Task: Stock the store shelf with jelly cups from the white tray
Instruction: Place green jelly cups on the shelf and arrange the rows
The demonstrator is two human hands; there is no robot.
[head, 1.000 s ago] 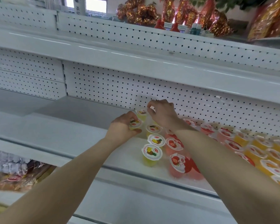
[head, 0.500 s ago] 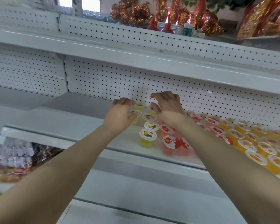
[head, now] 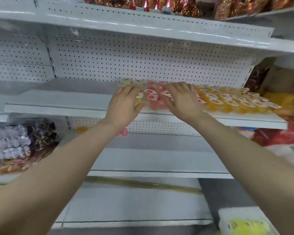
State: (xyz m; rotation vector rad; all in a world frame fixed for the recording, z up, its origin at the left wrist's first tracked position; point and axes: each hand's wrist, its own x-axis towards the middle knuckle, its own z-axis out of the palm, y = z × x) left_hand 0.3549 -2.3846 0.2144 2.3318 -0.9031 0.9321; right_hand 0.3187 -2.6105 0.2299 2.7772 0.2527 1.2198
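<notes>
head: left hand [head: 124, 106], right hand [head: 182, 100] splayed over cups [head: 153, 97].

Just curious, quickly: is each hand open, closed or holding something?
Left hand: open, by a yellow cup, holding nothing.
Right hand: open, spread over the red cups, holding nothing.

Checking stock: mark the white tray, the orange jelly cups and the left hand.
white tray [head: 223, 221]: head view, left rim.
orange jelly cups [head: 230, 102]: head view, a lid mid-group.
left hand [head: 124, 106]: head view, back of the hand.
</notes>
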